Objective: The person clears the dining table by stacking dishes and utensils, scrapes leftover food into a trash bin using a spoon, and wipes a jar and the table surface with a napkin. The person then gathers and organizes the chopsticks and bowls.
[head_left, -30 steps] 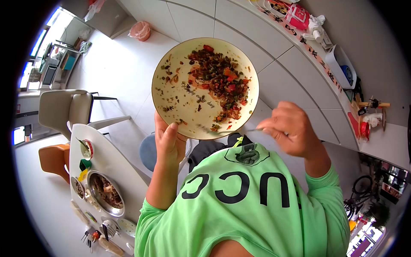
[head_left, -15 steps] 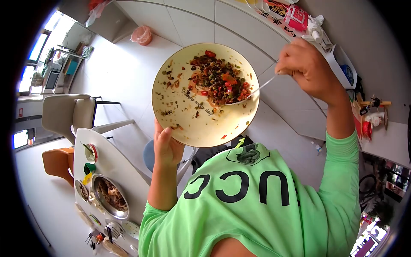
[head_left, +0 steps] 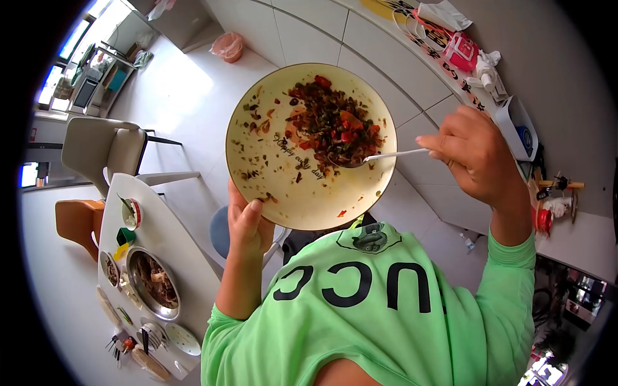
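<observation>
A round cream plate with printed lettering is held up by my left hand, thumb on its lower left rim and the other fingers underneath, partly hidden. Chopped food in dark green and red is heaped on the plate's upper right side, with scattered bits on the left. My right hand pinches the handle end of a metal spoon to the right of the plate. The spoon's bowl sits in the lower edge of the heap.
At the lower left a white table bears a metal basin of food, bowls and plates. Chairs stand beyond it. A pink bin is on the floor; white cabinets curve along the back, with a white basket on top.
My right hand first rose with the spoon, then came lower. The spoon's bowl has moved from the plate's lower edge to the heap. My left hand keeps its hold on the plate.
</observation>
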The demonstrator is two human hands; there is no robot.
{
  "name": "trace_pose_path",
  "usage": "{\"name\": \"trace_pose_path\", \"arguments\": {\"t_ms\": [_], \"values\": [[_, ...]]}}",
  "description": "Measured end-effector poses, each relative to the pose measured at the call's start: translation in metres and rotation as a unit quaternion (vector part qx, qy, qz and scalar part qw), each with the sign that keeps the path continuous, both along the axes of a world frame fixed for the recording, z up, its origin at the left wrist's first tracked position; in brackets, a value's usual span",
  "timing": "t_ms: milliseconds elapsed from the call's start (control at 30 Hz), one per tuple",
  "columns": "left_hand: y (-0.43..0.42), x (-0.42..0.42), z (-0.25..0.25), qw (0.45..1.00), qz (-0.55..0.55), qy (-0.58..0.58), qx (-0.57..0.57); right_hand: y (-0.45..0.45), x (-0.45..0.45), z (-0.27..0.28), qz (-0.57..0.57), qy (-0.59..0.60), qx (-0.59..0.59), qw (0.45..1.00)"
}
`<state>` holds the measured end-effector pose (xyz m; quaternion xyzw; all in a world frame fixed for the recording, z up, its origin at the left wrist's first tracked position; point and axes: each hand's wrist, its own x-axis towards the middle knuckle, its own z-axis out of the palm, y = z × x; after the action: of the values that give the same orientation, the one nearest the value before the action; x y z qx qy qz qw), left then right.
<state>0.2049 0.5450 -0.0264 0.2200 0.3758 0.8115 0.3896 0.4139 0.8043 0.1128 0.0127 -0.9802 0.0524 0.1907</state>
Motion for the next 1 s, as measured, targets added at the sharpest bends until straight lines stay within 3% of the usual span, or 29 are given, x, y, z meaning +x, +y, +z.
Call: {"name": "trace_pose_path", "arguments": {"t_ms": [367, 667, 700, 767, 833, 867, 1000], "values": [[-0.022, 0.003, 0.016, 1.0, -0.004, -0.014, -0.019, -0.024, -0.021, -0.006, -0.041, 0.111, -0.002, 0.993], [-0.031, 0.015, 0.041, 0.993, -0.031, -0.087, -0.068, -0.051, 0.0, 0.055, -0.035, 0.114, -0.023, 0.993], [-0.032, 0.015, 0.046, 0.993, -0.034, -0.081, -0.08, -0.045, 0.003, 0.06, 0.01, 0.108, -0.022, 0.994], [-0.035, 0.013, 0.044, 0.994, -0.054, -0.073, -0.065, -0.026, 0.005, 0.069, 0.126, 0.094, -0.022, 0.987], [-0.039, 0.016, 0.034, 0.994, -0.054, -0.089, -0.031, -0.022, 0.0, 0.09, 0.214, -0.002, -0.005, 0.977], [-0.037, 0.015, 0.043, 0.993, -0.056, -0.087, -0.051, -0.025, -0.003, 0.113, 0.229, -0.094, 0.011, 0.969], [-0.04, 0.018, 0.047, 0.993, -0.043, -0.094, -0.061, -0.026, 0.01, 0.13, 0.221, -0.206, 0.042, 0.952]]}}
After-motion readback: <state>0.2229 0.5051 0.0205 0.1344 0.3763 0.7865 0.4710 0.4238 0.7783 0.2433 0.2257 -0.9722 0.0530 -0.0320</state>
